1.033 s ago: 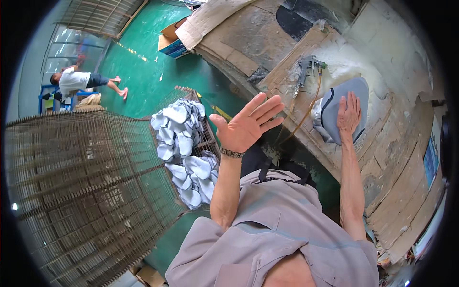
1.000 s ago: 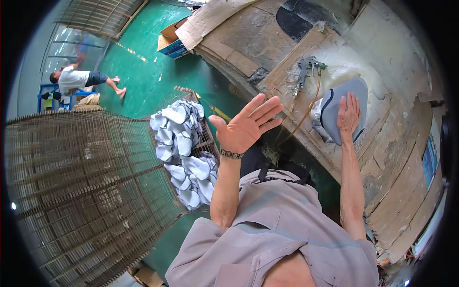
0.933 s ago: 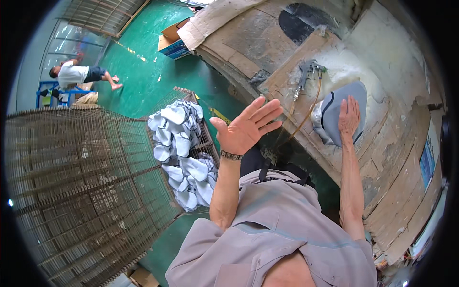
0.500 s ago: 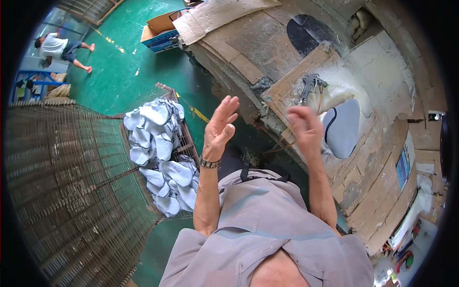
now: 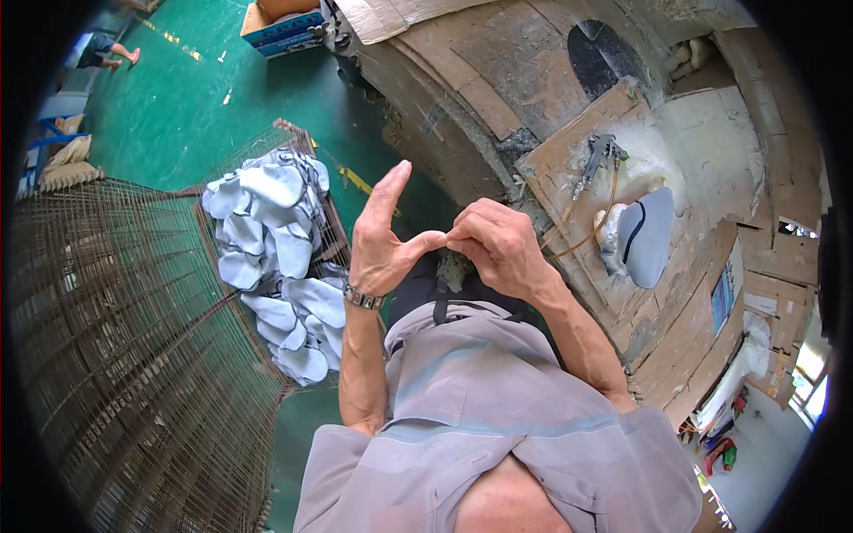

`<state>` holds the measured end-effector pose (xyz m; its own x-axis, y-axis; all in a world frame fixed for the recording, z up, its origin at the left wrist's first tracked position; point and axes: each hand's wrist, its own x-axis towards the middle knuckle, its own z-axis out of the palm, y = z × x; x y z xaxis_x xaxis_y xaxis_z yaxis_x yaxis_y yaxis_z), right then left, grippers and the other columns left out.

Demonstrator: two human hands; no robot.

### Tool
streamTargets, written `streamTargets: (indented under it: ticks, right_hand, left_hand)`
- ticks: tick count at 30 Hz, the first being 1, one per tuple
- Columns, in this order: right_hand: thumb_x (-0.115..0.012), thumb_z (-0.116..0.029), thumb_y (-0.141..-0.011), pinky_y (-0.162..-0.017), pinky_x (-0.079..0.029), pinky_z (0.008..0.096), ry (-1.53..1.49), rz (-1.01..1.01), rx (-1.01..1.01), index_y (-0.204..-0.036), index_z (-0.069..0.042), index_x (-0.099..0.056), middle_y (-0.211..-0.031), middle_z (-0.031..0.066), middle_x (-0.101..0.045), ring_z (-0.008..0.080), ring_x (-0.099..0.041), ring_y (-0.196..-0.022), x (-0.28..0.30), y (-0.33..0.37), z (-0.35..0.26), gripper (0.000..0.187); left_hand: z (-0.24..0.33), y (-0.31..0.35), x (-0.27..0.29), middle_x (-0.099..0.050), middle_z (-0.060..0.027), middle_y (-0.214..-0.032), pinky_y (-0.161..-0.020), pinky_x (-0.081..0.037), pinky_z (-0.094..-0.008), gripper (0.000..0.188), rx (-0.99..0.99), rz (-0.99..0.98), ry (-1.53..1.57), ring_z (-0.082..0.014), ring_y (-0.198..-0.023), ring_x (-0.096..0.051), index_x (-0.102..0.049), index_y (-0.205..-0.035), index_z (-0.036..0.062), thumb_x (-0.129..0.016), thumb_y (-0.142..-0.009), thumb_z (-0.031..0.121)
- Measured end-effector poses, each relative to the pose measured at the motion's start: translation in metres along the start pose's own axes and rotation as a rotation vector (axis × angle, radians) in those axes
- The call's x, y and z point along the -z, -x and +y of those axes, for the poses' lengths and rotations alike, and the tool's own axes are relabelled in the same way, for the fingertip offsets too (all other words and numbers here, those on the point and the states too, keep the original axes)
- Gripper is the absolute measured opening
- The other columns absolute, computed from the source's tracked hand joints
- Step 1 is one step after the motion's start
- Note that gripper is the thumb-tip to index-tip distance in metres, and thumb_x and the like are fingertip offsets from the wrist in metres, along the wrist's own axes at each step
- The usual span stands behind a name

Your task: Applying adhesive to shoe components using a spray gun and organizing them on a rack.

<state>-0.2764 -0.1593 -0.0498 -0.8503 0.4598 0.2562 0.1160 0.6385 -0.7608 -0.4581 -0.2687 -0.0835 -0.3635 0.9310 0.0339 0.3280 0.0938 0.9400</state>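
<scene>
In front of my waist, my left hand (image 5: pixel 378 249) is held up with its fingers stretched out and its thumb pointing to the right. The fingertips of my right hand (image 5: pixel 505 244) are closed on the tip of that thumb; anything small between them is hidden. To the right, on the worktable (image 5: pixel 657 333), rests a rounded light blue-grey fabric piece (image 5: pixel 653 238) with a black curved strip. Its far-left side sits against a whitish lumpy form (image 5: pixel 609 238). A grey spray gun (image 5: pixel 597 160) with an orange hose (image 5: pixel 613 186) lies just beyond, touched by neither hand.
At my left, a wire rack (image 5: pixel 133 329) bears a heap of similar light blue-grey pieces (image 5: pixel 275 249). A blue-and-brown cardboard box (image 5: pixel 283 31) stands on the green floor (image 5: pixel 178 111). A black oval patch (image 5: pixel 609 58) marks the far table. Another person's legs (image 5: pixel 105 55) show at far left.
My right hand has moved left from beside the table and its fingertips have closed on my left thumb. The view has shifted, and the other person has moved toward the left rim.
</scene>
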Motion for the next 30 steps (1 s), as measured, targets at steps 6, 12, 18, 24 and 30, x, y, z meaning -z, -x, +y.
streamTargets:
  ticks: [6, 12, 18, 24, 30]
  right_hand:
    - [-0.071, 0.001, -0.079, -0.062, -0.046, 0.0352, -0.111, -0.086, -0.084, -0.083, -0.003, -0.059, -0.077, 0.0106, -0.056, 0.0274, -0.056, -0.069, -0.030, -0.015, -0.013, 0.014]
    - [-0.065, -0.019, -0.100, -0.064, -0.045, 0.0229, -1.015, -0.086, -0.613, -0.098, -0.002, -0.062, -0.083, 0.0011, -0.058, 0.0081, -0.052, -0.072, -0.045, -0.006, -0.020, 0.017]
    - [-0.065, -0.021, -0.101, -0.062, -0.051, 0.0254, -1.143, -0.065, -0.699, -0.107, 0.000, -0.070, -0.094, 0.0072, -0.068, 0.0127, -0.063, -0.081, -0.036, -0.011, -0.013, 0.023]
    - [-0.063, -0.023, -0.102, -0.065, -0.054, 0.0268, -1.278, -0.037, -0.708, -0.121, 0.001, -0.069, -0.104, 0.0101, -0.071, 0.0141, -0.065, -0.088, -0.006, -0.005, 0.001, 0.031]
    - [-0.066, -0.024, -0.100, -0.065, -0.052, 0.0237, -1.119, 0.114, -0.747, -0.116, 0.000, -0.069, -0.102, 0.0066, -0.072, 0.0094, -0.064, -0.086, 0.032, 0.030, 0.056, 0.029]
  left_hand:
    - [-0.008, 0.002, 0.040, -0.053, -0.0144, -0.147, -0.110, -0.044, -0.0454, 0.102, -0.201, 0.025, -0.364, -0.0334, -0.137, -0.050, -0.049, -0.146, 0.0054, -0.088, -0.061, 0.047]
    - [-0.018, 0.015, 0.068, -0.058, -0.0130, -0.142, -0.107, -0.047, -0.0446, 0.097, -0.253, 0.180, -0.474, -0.0331, -0.132, -0.055, -0.056, -0.140, 0.0052, -0.087, -0.059, 0.049]
    - [-0.028, 0.041, 0.070, -0.062, -0.0146, -0.138, -0.105, -0.050, -0.0406, 0.090, -0.082, 0.307, -0.261, -0.0299, -0.127, -0.060, -0.057, -0.139, 0.0046, -0.092, -0.062, 0.037]
    - [-0.031, 0.047, 0.038, -0.061, -0.0113, -0.139, -0.104, -0.050, -0.0405, 0.092, 0.117, 0.348, -0.009, -0.0251, -0.127, -0.059, -0.056, -0.142, 0.0075, -0.092, -0.063, 0.039]
    - [-0.039, 0.043, 0.009, -0.058, -0.0115, -0.144, -0.107, -0.047, -0.0419, 0.081, 0.236, 0.256, 0.059, -0.0251, -0.131, -0.056, -0.052, -0.145, 0.0032, -0.089, -0.076, 0.022]
